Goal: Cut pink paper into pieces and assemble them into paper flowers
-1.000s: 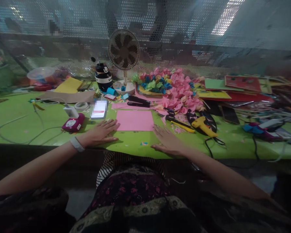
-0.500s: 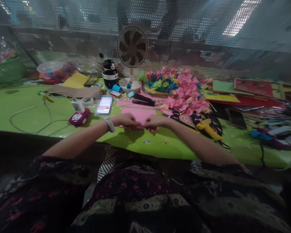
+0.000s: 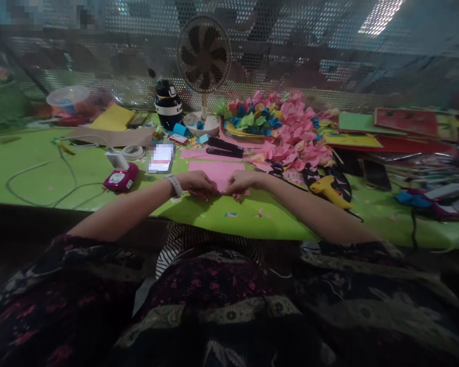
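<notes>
A sheet of pink paper (image 3: 222,169) lies at the near side of the green table, in front of me. My left hand (image 3: 199,184), with a pale watch strap on its wrist, has its fingers closed on the paper's near edge. My right hand (image 3: 241,182) pinches the same edge a little to the right, so the fingertips almost meet. The undersides of both hands are hidden. Just beyond the sheet rests a black stapler (image 3: 225,147). Small paper scraps (image 3: 230,214) are on the table nearer to me.
Pink paper petals (image 3: 296,132) are heaped at the back right, beside a yellow glue gun (image 3: 331,191). A fan (image 3: 204,53), a dark bottle (image 3: 168,107), a phone (image 3: 161,157) and a purple power block (image 3: 121,178) stand or lie to the left. Cables cross the left side.
The camera view has tipped down slightly, so the scene sits higher. Both hands stay at the paper's near edge, with the fingers shifted a little.
</notes>
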Tool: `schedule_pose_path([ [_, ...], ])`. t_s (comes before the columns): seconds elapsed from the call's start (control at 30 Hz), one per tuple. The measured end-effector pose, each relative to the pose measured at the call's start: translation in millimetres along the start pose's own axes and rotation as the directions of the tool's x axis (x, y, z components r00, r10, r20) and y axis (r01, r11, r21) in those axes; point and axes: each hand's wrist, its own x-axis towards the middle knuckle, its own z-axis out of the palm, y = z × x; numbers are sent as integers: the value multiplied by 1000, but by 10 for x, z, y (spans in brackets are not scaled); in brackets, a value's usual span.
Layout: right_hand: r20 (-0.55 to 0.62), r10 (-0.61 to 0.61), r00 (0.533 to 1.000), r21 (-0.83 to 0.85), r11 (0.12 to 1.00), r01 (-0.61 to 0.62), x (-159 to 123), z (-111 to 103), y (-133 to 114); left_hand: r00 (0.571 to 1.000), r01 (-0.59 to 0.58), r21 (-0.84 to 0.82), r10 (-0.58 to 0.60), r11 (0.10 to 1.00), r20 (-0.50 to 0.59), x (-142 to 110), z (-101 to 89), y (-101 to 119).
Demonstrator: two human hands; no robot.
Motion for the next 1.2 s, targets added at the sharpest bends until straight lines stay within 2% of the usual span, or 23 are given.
schedule_pose_path([
  [0.2,0,6,1000,-23,1000,-6,-16,-9,-12,1000,1,14,-1,1000,0,27,-20,-33],
  [0.4,-38,68,997,-74,995,-70,-197,-141,251,1000,-10,37,11,999,-29,46,-27,-57],
  [0.5,-47,76,996,-56,995,-78,-270,-190,379,999,4,163,3,987,-45,81,13,16],
  [0.6,-65,70,995,-21,997,-72,-280,-195,426,999,-34,293,45,955,-29,152,122,138],
  [0.77,-73,75,995,-18,997,-77,-275,-173,416,996,-87,366,94,927,-2,215,246,238],
  [0.9,-79,61,995,-36,997,-64,-287,-172,420,997,-63,359,74,931,-16,134,115,121],
  [1.0,-71,49,996,-41,998,-51,-302,-176,419,999,-3,321,20,947,-50,20,-52,-33],
  [1.1,-62,38,997,-37,999,-40,-319,-180,406,990,104,314,-70,944,-120,-123,-223,-206],
  [1.2,-68,41,997,-32,999,-43,-322,-180,389,984,149,290,-114,945,-135,-266,-381,-381],
])
